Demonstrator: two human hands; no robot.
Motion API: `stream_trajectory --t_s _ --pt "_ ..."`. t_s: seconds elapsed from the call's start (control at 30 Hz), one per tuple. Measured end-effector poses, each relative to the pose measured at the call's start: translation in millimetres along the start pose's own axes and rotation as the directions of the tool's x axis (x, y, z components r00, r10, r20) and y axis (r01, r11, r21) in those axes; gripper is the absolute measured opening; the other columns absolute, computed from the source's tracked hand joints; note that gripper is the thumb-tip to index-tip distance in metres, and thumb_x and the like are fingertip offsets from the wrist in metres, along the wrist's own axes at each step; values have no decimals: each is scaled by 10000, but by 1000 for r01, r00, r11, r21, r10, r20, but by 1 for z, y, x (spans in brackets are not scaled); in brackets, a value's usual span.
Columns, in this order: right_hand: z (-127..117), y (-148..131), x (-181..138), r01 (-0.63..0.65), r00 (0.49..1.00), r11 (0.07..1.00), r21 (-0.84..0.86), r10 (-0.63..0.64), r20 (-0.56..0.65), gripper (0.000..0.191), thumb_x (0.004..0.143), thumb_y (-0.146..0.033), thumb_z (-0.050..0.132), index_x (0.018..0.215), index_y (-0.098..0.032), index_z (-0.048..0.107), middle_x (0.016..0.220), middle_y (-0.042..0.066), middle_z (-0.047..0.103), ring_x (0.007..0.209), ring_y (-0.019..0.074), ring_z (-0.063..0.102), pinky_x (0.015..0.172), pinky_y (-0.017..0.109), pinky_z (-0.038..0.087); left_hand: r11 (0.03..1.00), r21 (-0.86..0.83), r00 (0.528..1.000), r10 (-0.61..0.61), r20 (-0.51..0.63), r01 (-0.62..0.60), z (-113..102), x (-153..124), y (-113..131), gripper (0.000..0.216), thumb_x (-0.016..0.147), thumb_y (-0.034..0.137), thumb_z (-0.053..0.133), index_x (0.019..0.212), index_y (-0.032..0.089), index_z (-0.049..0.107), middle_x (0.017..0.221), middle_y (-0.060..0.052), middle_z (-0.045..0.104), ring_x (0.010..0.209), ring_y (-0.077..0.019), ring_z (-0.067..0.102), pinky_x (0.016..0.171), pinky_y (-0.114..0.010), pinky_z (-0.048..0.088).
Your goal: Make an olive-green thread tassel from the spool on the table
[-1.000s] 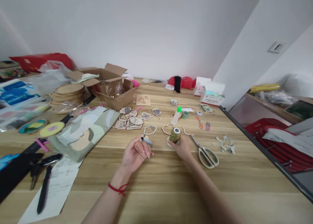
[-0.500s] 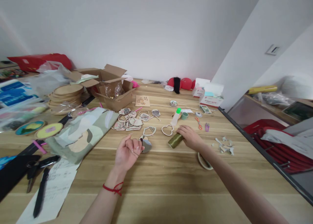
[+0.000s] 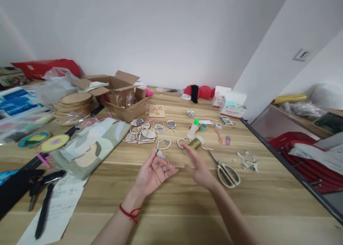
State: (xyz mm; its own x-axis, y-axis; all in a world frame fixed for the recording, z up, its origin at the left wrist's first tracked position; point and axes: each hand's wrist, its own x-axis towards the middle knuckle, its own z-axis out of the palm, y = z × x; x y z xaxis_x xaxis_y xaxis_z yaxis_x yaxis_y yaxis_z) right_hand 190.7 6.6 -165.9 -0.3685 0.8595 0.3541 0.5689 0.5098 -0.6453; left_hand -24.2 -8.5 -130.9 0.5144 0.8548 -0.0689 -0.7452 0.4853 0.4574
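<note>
My left hand [image 3: 157, 171] is palm up over the table with its fingers curled in; whatever is between the fingertips is too small to make out. Just behind its fingers lies a small grey-blue and white piece [image 3: 160, 155], partly covered. My right hand [image 3: 198, 168], smeared by motion, hovers to the right of the left with thumb and fingers apart and nothing visible in it. Beyond it an olive-green roll [image 3: 195, 143], seemingly wound thread, lies on its side near a heart-shaped wooden outline [image 3: 182, 141]. Large white-handled scissors [image 3: 227, 174] lie right of my right hand.
Thin wooden cut-outs [image 3: 143, 132] lie heaped behind my hands. A green-capped glue bottle [image 3: 193, 129], small orange scissors [image 3: 219, 136] and paper scraps [image 3: 248, 161] are to the right. Folded patterned fabric [image 3: 93, 145] and an open cardboard box [image 3: 124, 105] occupy the left.
My right hand has let go of the olive-green roll and drawn back toward my left hand, uncovering the large scissors. My left hand has moved right with its palm turned up.
</note>
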Motion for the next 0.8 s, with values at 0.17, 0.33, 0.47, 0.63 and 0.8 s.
stream_trajectory --t_s 0.17,0.33,0.47,0.63,0.8 --pt "69 -49 -1 -246 951 621 744 9 308 698 810 -297 664 1424 -250 336 1417 125 506 1227 242 564 926 387 523 990 -139 1000 18 -20 -21 -4 3 0 731 1015 443 148 805 115 766 809 -124 751 845 -222 721 863 -362 529" --pt "80 -51 -7 -373 912 603 705 101 396 328 822 -415 674 996 -144 610 886 73 697 756 180 667 678 314 536 985 -138 994 97 -47 -102 -7 5 3 656 1011 457 186 968 131 753 910 -114 756 967 -235 701 960 -372 477" --pt "65 -50 -13 -429 874 649 628 124 469 327 782 -443 718 902 -144 662 828 47 698 724 163 638 636 266 490 988 -92 992 120 -46 -124 -7 6 2 630 1003 471 220 1006 109 736 923 -136 747 1003 -266 685 1002 -414 442" --pt "52 -60 -14 -409 877 739 535 157 454 314 879 -444 603 851 -155 722 657 6 649 564 117 508 565 237 400 983 69 982 177 -65 -173 -7 8 -1 669 984 530 213 1031 95 719 929 -163 732 1041 -293 661 1026 -456 412" --pt "37 -64 -19 -388 881 792 472 168 442 346 883 -445 597 733 -149 696 524 -27 566 471 98 450 488 218 326 933 338 984 159 -81 -123 -12 10 -8 653 978 546 243 1055 100 714 951 -156 730 1016 -253 657 973 -377 444"
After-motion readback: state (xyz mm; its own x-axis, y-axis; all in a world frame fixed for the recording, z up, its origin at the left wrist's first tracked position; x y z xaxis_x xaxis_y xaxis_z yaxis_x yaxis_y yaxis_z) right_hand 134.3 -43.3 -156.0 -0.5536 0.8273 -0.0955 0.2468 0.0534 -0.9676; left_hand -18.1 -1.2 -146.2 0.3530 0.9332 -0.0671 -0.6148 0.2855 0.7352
